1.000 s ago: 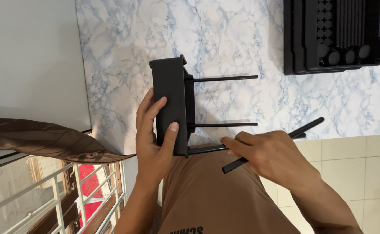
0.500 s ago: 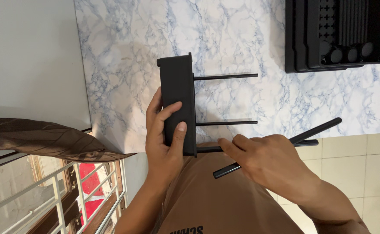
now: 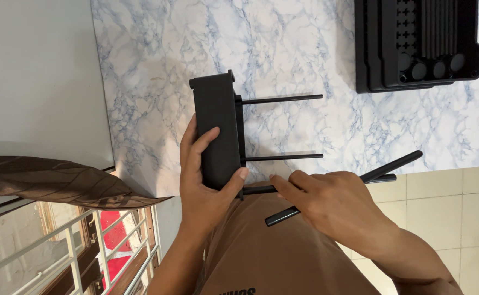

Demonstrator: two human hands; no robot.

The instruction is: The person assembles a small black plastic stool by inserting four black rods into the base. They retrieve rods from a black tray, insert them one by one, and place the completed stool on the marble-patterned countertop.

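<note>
I am looking down at a marble table (image 3: 157, 82). My left hand (image 3: 204, 180) is gripping a black router (image 3: 216, 131), fingers curled over its flat face, holding it on edge near the table's near side. Thin antennas (image 3: 280, 99) are sticking out from it to the right. My right hand (image 3: 332, 205) is closing around a loose black antenna (image 3: 392, 165), slanted just beside the router's lowest rod; whether it is touching that rod, I cannot tell. A black tray (image 3: 417, 43) is lying well apart, at the far right corner.
</note>
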